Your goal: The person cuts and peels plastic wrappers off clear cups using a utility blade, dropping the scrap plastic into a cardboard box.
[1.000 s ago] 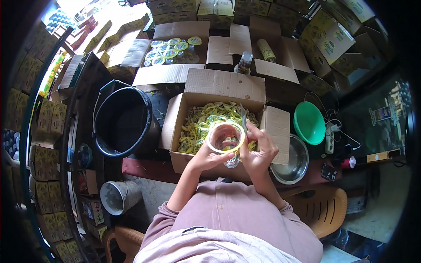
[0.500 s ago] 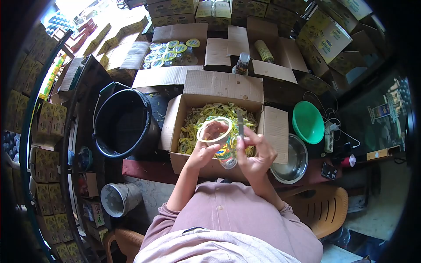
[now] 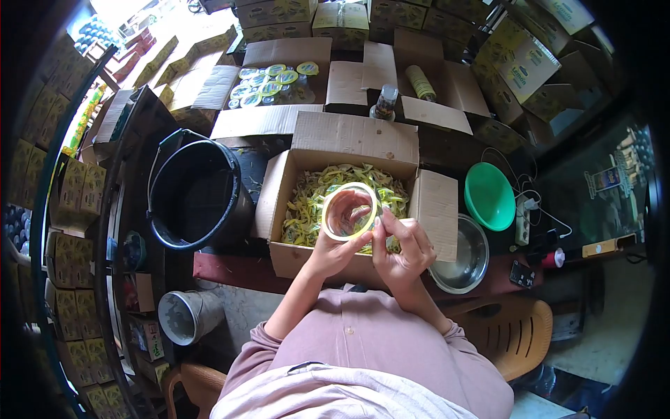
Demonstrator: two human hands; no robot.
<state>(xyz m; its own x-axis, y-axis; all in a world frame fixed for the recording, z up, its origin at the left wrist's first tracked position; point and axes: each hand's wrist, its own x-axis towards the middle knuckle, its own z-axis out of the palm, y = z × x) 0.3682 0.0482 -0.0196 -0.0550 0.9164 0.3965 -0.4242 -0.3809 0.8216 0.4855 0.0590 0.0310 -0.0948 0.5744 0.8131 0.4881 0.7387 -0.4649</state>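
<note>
A clear plastic cup with a pale yellow rim is in my left hand, its open mouth facing the camera. The fingers wrap round its far side and show through the wall. My right hand is closed at the cup's right edge, thumb and fingers pinched on a small knife whose blade is seen nearly edge-on. Below both hands stands an open cardboard box holding many yellow-green strips.
A black bucket stands left, a grey bucket below it. At right are a green bowl, a metal bowl and a power strip. Lidded cups fill a box behind; a jar stands nearby.
The cup has turned from a side tilt, with its label showing, to mouth towards the camera. My right hand has moved in against its rim, and the knife blade has swung down.
</note>
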